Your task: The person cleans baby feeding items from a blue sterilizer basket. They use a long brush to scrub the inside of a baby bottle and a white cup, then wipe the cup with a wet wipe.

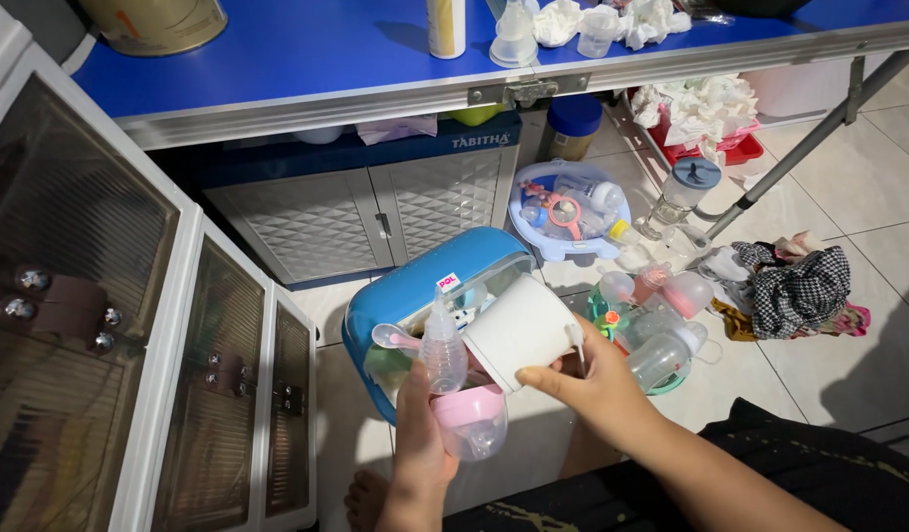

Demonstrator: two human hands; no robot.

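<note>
My left hand (420, 433) grips a pink and clear breast-pump part (471, 419) together with a small clear bottle (443, 345) and a spoon-like piece (389, 338). My right hand (597, 384) holds a white cup-shaped container (519, 328), tilted with its open end toward the pump part. Both hands hover over a blue and white box-shaped appliance (395, 296) that stands on the tiled floor with its clear lid side up.
Left stands a white plastic drawer cabinet (149, 394). A blue folding table (307, 59) spans the top. On the floor lie a tray of baby bottles (661, 330), a blue basin with parts (568, 207), a glass jar (683, 192) and a checked cloth (799, 286).
</note>
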